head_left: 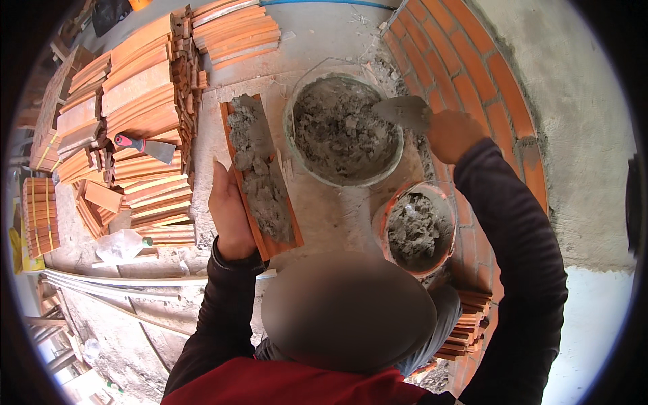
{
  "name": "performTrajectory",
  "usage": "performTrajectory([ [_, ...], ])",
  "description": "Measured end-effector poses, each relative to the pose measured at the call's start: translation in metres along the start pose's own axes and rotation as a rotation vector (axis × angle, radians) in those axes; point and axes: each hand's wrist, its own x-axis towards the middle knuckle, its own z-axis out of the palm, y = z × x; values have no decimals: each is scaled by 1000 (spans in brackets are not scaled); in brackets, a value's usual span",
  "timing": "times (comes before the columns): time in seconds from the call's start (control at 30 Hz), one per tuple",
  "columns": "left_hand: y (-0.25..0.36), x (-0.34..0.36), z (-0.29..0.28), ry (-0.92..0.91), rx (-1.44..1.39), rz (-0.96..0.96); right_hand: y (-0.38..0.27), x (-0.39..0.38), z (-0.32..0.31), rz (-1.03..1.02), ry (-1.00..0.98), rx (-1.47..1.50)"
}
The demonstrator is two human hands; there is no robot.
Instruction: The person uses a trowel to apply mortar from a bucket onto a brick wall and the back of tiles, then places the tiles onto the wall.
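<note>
My left hand (229, 210) grips a long, flat orange clay tile (273, 249) along its left edge. Grey mortar (262, 192) is spread in a lumpy layer over most of the tile's upper face. In my right hand (456, 136) is a trowel (405, 112), its grey-smeared blade reaching over the right side of a large round bucket (291, 135). Rough, clumpy mortar (341, 128) lies inside that bucket. Nearer to me stands a smaller bucket (382, 233), with more mortar (413, 226) in it. The trowel's handle is hidden in my fist.
Stacks of orange tiles (138, 94) fill the left side, with a red-handled scraper (160, 150) on top. A clear plastic bottle (121, 247) lies by white pipes (128, 283). An orange brick wall (466, 71) rises close on the right. More tiles (467, 331) sit at lower right.
</note>
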Motion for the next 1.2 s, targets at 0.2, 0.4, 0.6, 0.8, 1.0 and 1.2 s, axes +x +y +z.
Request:
performTrajectory([
  [0.2,-12,11,-20,34,-76,-18,-5,43,-12,-171,-339,-58],
  [0.4,-16,20,-30,-55,-144,-66,-14,49,-11,120,-552,554],
  [0.6,-22,23,-16,-127,-181,-106,2,26,32,294,-677,1178],
  [0.8,-27,38,-1,-217,-196,-145,-13,-44,41,305,-511,1602],
  [1.0,-27,56,39,-229,-201,-227,-43,-111,37,143,-200,1839],
  [1.2,-23,59,83,-354,-142,-330,-83,-148,61,-57,345,1622],
])
